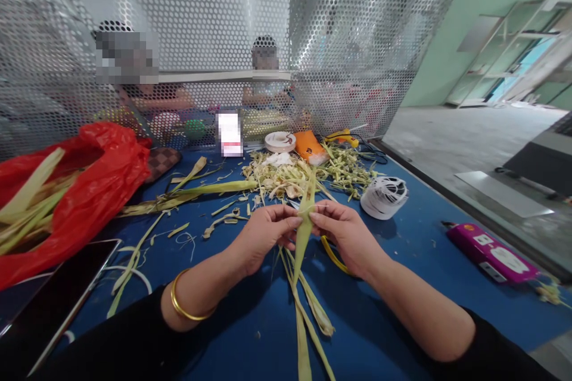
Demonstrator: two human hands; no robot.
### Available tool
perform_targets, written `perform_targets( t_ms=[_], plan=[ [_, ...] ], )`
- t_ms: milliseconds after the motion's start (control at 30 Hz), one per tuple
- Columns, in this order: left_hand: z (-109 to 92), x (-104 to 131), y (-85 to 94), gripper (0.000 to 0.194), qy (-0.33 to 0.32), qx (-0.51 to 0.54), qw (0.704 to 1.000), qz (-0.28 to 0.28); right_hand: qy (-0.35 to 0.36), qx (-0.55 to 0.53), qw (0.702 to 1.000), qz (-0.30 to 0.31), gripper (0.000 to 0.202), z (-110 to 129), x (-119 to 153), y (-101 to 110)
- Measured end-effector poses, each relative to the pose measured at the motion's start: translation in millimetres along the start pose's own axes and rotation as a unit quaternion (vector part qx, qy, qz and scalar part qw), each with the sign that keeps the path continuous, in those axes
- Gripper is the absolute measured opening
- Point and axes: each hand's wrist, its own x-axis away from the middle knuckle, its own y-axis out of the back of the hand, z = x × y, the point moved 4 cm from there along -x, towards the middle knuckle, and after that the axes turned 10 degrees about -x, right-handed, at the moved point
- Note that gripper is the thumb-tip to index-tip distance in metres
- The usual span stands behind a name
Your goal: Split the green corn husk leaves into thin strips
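Between my hands a pale green corn husk strip [303, 238] stands upright above the blue table. My left hand [272, 232] pinches its left edge between thumb and fingers. From the other side my right hand [342, 229] pinches the husk at the same height, and a thin pale thread [319, 206] crosses there. Under my hands, long husk strips [304, 333] lie toward the table's near edge. A yellow curved handle [333, 256] shows beside my right hand, partly hidden by it. Beyond my fingers spreads a heap of husk scraps [286, 181].
A red plastic bag [111, 161] of husks and a tablet [67, 292] are at left. A roll of white tape [280, 141], an orange packet [309, 146] and a yellow glue gun [342, 137] lie behind. At right are a white spool [379, 205] and a purple box [491, 253]. Perforated metal panels [214, 24] stand behind.
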Motion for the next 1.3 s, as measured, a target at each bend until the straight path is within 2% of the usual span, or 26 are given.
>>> perform_targets(
  t_ms=[233, 333, 500, 667, 900, 1300],
  plan=[
    [-2.4, 2.8, -0.8, 0.020, -0.015, -0.028, 0.999, 0.013, 0.017, 0.018, 1.000, -0.006, 0.023, -0.5, 0.1, -1.3],
    [-1.2, 3.1, -1.2, 0.018, -0.018, -0.042, 0.999, 0.014, 0.000, -0.008, 1.000, -0.001, 0.023, -5.4, -0.3, -0.3],
    [2.4, 1.4, -0.1, 0.017, -0.004, -0.025, 1.000, 0.012, -0.027, -0.026, 0.999, 0.011, 0.025, -8.3, 0.6, 0.1],
    [6.0, 0.1, -0.8, 0.018, 0.014, -0.007, 1.000, 0.022, -0.011, 0.003, 1.000, 0.023, 0.024, -9.0, 0.8, -0.5],
    [5.5, 1.6, 0.7, 0.018, 0.029, -0.003, 0.999, -0.030, 0.017, 0.044, 0.999, 0.004, 0.024, -12.3, 0.9, 0.9],
    [3.9, 1.9, 1.4, 0.015, 0.008, -0.026, 0.996, -0.089, 0.022, 0.037, 0.998, 0.039, 0.024, -8.8, 4.4, -6.6]
  ],
)
